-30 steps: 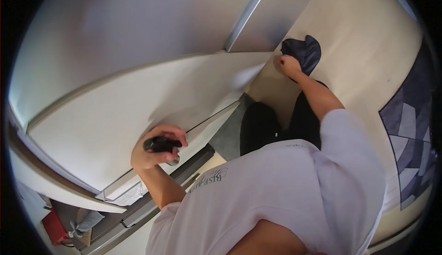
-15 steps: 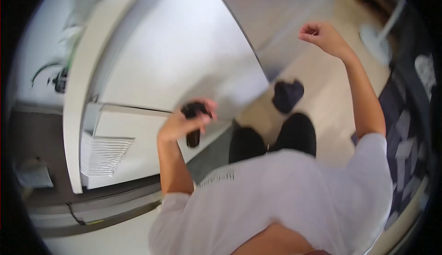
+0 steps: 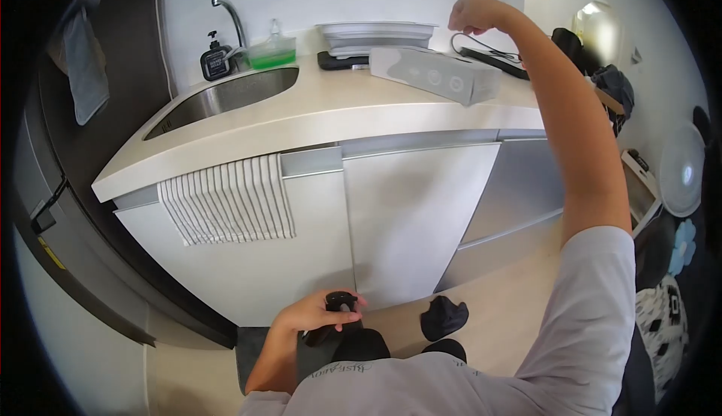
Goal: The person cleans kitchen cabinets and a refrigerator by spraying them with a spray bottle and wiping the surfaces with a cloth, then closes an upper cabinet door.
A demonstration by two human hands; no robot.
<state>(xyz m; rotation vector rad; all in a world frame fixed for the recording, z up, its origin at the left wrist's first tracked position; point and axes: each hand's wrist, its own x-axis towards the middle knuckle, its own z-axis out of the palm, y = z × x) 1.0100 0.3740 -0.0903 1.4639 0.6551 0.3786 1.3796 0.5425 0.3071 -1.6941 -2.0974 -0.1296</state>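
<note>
My left hand (image 3: 320, 312) is low in front of the white cabinet doors, its fingers wrapped round a dark bottle (image 3: 341, 301) with a black top. Much of the bottle is hidden by the hand. High at the upper right, my right hand (image 3: 479, 12) is raised with its fingers curled in. Whatever it may hold is hidden. Behind and below it on the counter (image 3: 323, 108) lie a thin dark cable (image 3: 481, 40) and a long black object (image 3: 495, 63). A grey-white box (image 3: 436, 74) lies just left of these.
On the left are a sink (image 3: 226, 100), a tap (image 3: 232, 21), a black pump bottle (image 3: 215, 59) and a container of green liquid (image 3: 272, 55). A grey collapsible basin (image 3: 376, 38) sits behind the box. A striped towel (image 3: 229, 199) hangs below; dark cloth (image 3: 444, 318) lies on the floor.
My view has lifted and turned, bringing the sink and counter into sight. My right hand is now up above the counter's right end. My left hand still grips the bottle.
</note>
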